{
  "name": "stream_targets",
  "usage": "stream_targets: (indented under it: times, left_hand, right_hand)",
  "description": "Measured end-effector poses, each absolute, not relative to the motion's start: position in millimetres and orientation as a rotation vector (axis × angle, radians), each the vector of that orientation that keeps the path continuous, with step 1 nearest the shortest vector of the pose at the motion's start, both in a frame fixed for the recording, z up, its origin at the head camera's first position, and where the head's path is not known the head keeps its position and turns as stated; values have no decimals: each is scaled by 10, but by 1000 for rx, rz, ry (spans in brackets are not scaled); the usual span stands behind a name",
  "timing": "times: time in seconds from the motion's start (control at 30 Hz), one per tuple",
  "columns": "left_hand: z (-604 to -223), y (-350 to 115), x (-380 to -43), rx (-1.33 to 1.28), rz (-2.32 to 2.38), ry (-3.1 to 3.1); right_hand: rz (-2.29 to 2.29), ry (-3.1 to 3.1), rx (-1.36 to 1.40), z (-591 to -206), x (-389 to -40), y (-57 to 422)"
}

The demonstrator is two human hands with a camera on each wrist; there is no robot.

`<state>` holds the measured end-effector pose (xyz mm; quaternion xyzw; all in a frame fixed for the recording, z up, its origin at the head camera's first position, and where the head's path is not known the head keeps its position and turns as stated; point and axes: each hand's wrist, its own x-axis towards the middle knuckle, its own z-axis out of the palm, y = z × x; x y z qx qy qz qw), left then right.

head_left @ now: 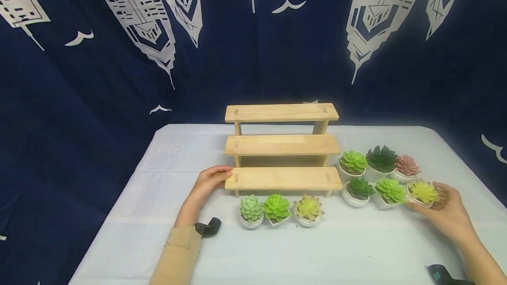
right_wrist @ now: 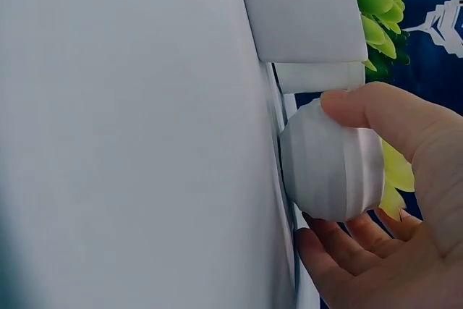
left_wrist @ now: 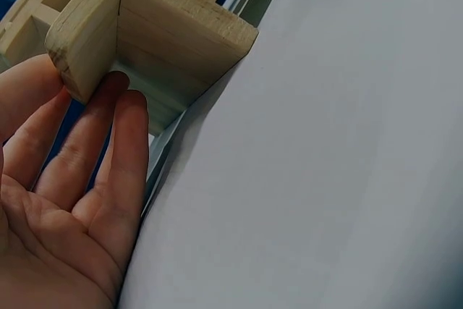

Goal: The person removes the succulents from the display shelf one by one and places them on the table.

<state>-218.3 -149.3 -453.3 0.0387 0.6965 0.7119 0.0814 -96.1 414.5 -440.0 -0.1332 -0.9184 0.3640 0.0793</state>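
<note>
A three-tier wooden plant stand (head_left: 283,178) stands on the white table. At the left end of its lowest shelf, my left hand (head_left: 210,180) grips the board. The left wrist view shows this board (left_wrist: 83,41) between the thumb and fingers of the left hand (left_wrist: 79,193). Over on the right, my right hand (head_left: 447,208) holds a potted yellow-green succulent (head_left: 423,191). Its white ribbed pot (right_wrist: 329,164) lies between thumb and fingers of the right hand (right_wrist: 391,200) in the right wrist view. The pot seems to rest on the table.
Several other potted succulents cluster right of the stand, among them a red one (head_left: 406,166), a dark green one (head_left: 381,159) and a bright green one (head_left: 390,191). Three more pots, including a pale green succulent (head_left: 251,209), line up before the stand. A dark blue patterned cloth (head_left: 257,65) hangs behind.
</note>
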Motion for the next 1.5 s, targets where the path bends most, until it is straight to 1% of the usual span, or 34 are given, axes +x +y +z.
stream_targets:
  times: [0.3, 0.57, 0.97, 1.13, 1.5]
  left_hand:
    - [-4527, -1462, -2133, 80, 2160, 2098]
    - [-4519, -1461, -2101, 58, 2197, 2090]
    - [-4404, -1483, -2000, -2, 2138, 2141]
    - [-4332, -1532, -1965, -8, 1999, 2295]
    - [-4070, -1609, -1894, 198, 1601, 2723]
  right_hand:
    - [1096, -2777, -247, -4312, -971, 4068]
    - [1108, -2832, -331, -4234, -1022, 4033]
    - [1008, -2862, -257, -4077, -1043, 3968]
    - [965, -2843, -218, -3948, -1084, 3910]
    - [924, -2777, 57, -3656, -1269, 3459]
